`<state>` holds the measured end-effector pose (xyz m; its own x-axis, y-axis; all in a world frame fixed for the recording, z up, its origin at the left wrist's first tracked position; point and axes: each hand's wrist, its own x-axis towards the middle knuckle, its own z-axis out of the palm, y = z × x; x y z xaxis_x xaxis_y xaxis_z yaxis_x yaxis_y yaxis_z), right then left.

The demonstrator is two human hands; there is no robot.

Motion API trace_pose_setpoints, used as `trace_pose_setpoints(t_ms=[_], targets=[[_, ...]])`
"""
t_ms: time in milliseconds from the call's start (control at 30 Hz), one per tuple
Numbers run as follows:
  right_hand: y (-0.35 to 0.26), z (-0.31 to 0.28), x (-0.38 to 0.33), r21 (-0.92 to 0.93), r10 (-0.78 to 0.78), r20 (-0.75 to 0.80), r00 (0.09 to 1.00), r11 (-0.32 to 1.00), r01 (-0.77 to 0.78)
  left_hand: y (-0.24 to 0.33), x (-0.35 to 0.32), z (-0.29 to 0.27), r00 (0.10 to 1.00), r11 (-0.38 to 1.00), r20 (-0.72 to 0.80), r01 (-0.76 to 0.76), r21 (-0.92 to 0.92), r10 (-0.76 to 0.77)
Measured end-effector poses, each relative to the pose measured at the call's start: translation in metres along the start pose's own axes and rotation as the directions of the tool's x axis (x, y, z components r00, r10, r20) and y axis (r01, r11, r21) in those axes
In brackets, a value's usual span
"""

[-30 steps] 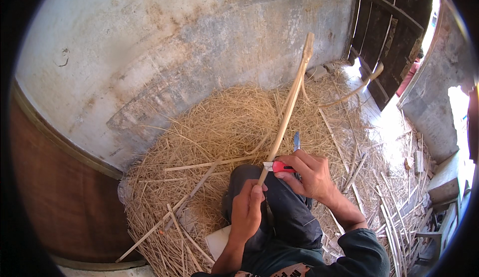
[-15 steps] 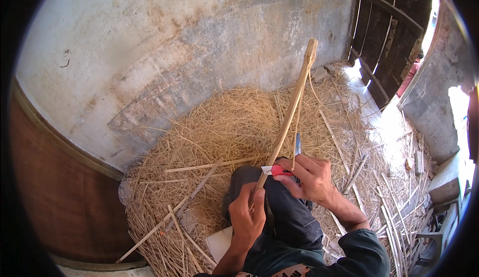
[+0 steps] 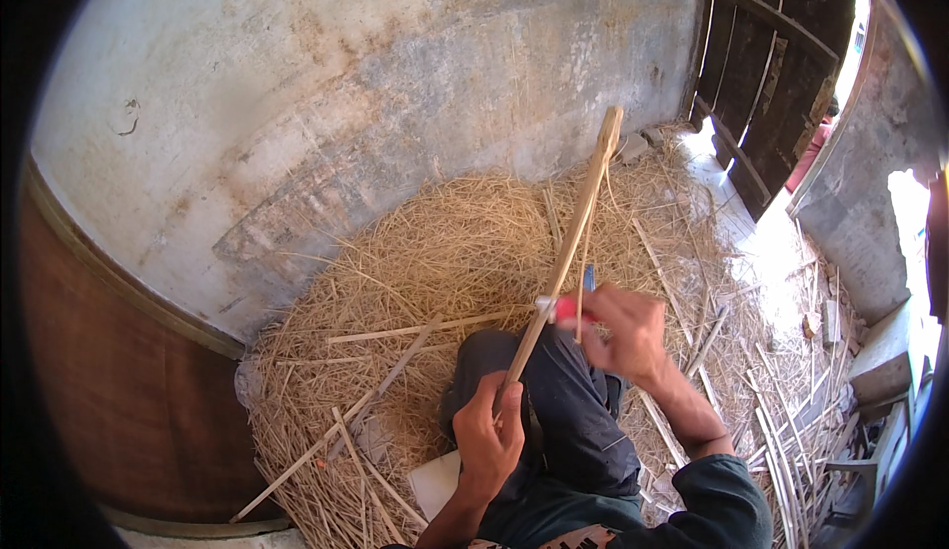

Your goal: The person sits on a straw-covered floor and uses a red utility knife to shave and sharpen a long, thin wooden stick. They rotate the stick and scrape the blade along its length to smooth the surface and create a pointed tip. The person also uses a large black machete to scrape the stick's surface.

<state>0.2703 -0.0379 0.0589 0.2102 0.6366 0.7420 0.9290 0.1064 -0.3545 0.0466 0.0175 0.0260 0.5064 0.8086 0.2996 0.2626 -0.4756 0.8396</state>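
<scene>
My left hand (image 3: 488, 438) is closed round the lower end of a long bamboo strip (image 3: 576, 223), which slants up and to the right over my dark trousers (image 3: 578, 401). In my closed right hand (image 3: 630, 334) is a red utility knife (image 3: 567, 310), smeared by motion. Its blade lies at the strip's edge, a little above my left hand. A thin sliver (image 3: 583, 262) hangs along the right side of the strip, beside the knife. Just behind my right hand a small blue piece (image 3: 589, 277) shows, its kind unclear.
Straw-like shavings (image 3: 435, 243) cover the floor, with loose bamboo strips (image 3: 395, 376) among them. A stained wall (image 3: 395, 75) stands ahead. A brown panel (image 3: 119, 371) is at left, a dark plank door (image 3: 776, 75) at far right. A person in red (image 3: 813, 154) is partly visible beyond the door.
My right hand and the knife have moved slightly up and away along the strip. The strip's far end has dropped lower. My left hand keeps its place and its grip.
</scene>
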Motion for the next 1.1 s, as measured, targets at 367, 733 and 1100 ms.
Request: trace_pose_setpoints(t_ms=[367,733,1100], targets=[[0.072,0.01,0.026,-0.045,0.169,-0.169,0.971,0.983,-0.179,-0.028,-0.032,0.0,0.982,0.987,0.103,0.159,0.033,-0.162],[0.091,0.013,0.013,0.716,0.478,0.362,0.8,0.407,-0.567,-0.033,-0.031,-0.007,0.983,0.988,0.108,0.15,-0.019,-0.148],[0.067,0.013,0.013,0.275,0.404,0.084,0.911,0.869,-0.411,-0.039,-0.024,-0.007,0.955,0.942,0.164,0.276,-0.191,-0.246]])
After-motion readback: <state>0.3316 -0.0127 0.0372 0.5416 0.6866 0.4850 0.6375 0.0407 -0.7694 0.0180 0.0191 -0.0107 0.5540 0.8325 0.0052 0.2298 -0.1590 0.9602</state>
